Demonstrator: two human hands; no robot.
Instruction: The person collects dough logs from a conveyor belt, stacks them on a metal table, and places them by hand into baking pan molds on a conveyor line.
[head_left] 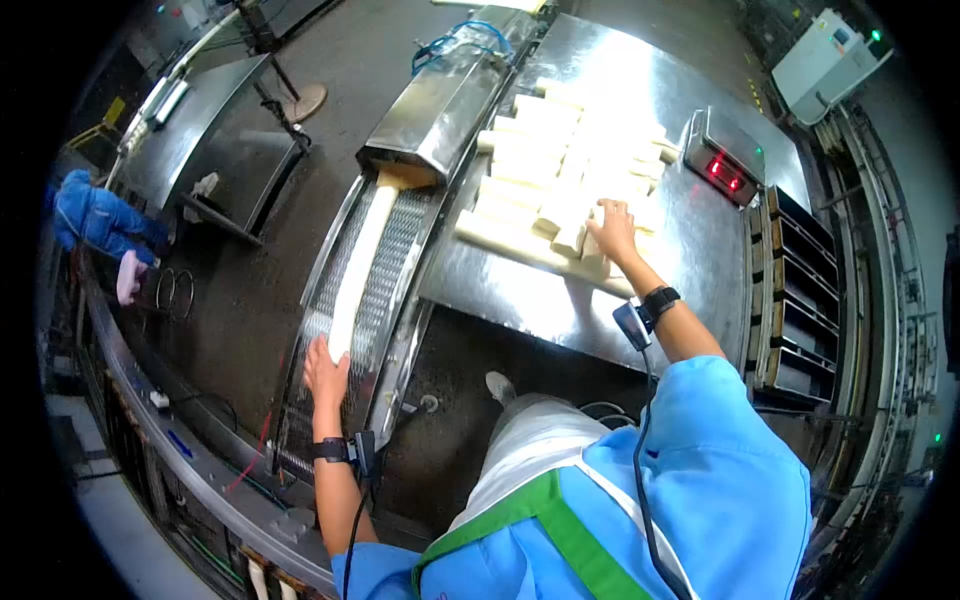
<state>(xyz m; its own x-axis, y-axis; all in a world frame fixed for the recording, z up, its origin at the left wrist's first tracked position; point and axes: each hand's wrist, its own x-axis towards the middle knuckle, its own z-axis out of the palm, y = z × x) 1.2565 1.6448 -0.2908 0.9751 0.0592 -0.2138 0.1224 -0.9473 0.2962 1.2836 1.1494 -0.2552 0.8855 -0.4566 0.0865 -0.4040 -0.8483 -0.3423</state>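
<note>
A long, pale dough-like log (362,260) runs down the mesh conveyor (325,275) out of a metal housing. My left hand (326,372) is at its near end, touching it with the fingers stretched out and slightly apart. Over on the metal table (480,292), shorter pale logs (515,205) lie in a stacked group. My right hand (614,232) is at the near right of that group, its fingers bent down around the end of one short log. Glare washes out part of the stack, and the palm hides the gripped end.
A digital scale (725,155) with red digits stands on the table's right side. The conveyor's metal housing (440,105) rises beyond my left hand. Right of the table is a rack of trays (800,300). A person in blue (100,215) is at the far left near another metal table (200,125).
</note>
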